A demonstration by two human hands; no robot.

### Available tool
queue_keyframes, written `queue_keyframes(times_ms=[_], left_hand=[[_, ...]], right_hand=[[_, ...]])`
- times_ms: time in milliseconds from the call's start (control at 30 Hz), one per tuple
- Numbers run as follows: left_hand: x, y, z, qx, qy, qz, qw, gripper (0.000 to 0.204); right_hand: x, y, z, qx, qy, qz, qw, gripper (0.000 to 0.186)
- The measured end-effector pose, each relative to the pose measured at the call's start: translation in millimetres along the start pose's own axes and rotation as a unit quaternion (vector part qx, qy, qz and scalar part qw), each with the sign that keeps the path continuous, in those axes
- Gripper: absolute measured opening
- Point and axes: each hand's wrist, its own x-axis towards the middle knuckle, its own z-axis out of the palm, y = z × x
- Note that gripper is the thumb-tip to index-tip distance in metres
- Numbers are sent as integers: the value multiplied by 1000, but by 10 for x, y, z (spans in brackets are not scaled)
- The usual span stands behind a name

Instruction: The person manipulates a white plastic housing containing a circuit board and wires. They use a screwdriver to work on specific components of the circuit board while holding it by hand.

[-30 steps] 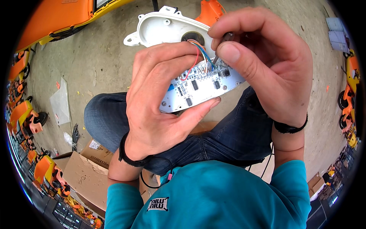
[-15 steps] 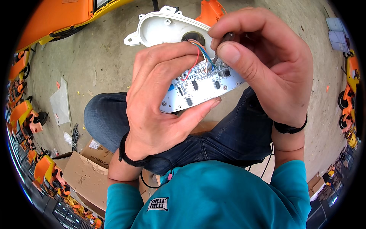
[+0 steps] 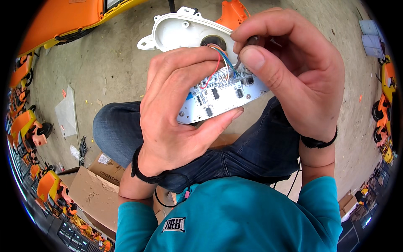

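Note:
My left hand grips a white circuit board dotted with small black chips. Its thumb lies along the near edge, the fingers over the far side. Red, white, blue and orange wires run from the board's far edge up toward a white plastic housing behind it. My right hand pinches the dark handle of a small screwdriver. The thin shaft points down at the board beside the wires; its tip is hard to make out. Part of the housing is hidden behind my hands.
Beyond the housing lies an orange plastic part. An orange and yellow vehicle body fills the upper left. A cardboard box stands at my left, near a clear plastic sheet. Grey-blue boxes sit far right.
Almost nothing differs. Both hands, the board and the housing have shifted very slightly; the screwdriver stays at the same spot by the wires.

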Motion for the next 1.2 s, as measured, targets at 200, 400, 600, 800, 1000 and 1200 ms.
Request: queue_keyframes(times_ms=[200,400,600,800,1000,1200], left_hand=[[-18,0,10,-18,4,-9,1000,59],[-21,-16,25,-36,16,-7,999,59],[-6,-25,24,-18,18,12,1000,60],[6,-28,40,-33,32,12,999,59],[-7,-34,20,-27,31,12,999,59],[9,-12,19,-26,26,9,999,58]], right_hand=[[99,-161,-66,-53,-42,7,998,21],[105,-201,-36,-18,-26,28,999,19],[145,-241,-31,-23,-64,32,997,18],[151,-303,-26,-40,-63,57,996,18],[143,-281,11,-16,-53,64,996,19],[135,-330,8,-14,-50,80,995,17]])
